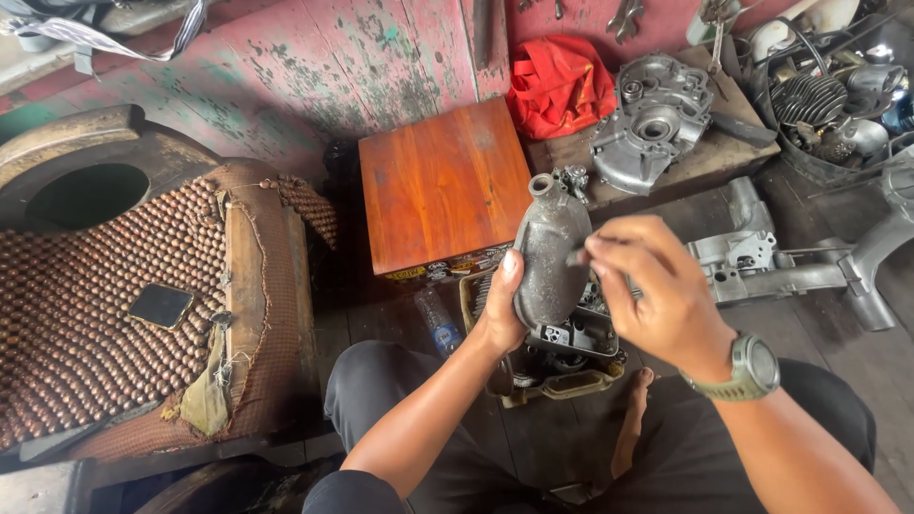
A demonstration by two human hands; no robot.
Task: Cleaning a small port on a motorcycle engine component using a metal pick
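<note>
My left hand (pixel 500 319) grips a dull grey metal engine part (pixel 550 249), a flask-shaped housing with a round neck at its top, held upright over my lap. My right hand (pixel 647 286), with a green watch on the wrist, pinches a small dark tool or piece against the part's right side; what it is I cannot tell. Below both hands lies a tray of tools and small metal parts (pixel 562 362) on the floor between my knees.
An orange wooden box (pixel 440 186) stands just beyond the hands. A silver engine crankcase (pixel 652 119) and red cloth (pixel 557 84) rest on a low board. More casings (pixel 762 262) lie at right, a basket of parts (pixel 828 105) behind. A beaded seat with a phone (pixel 160 305) is at left.
</note>
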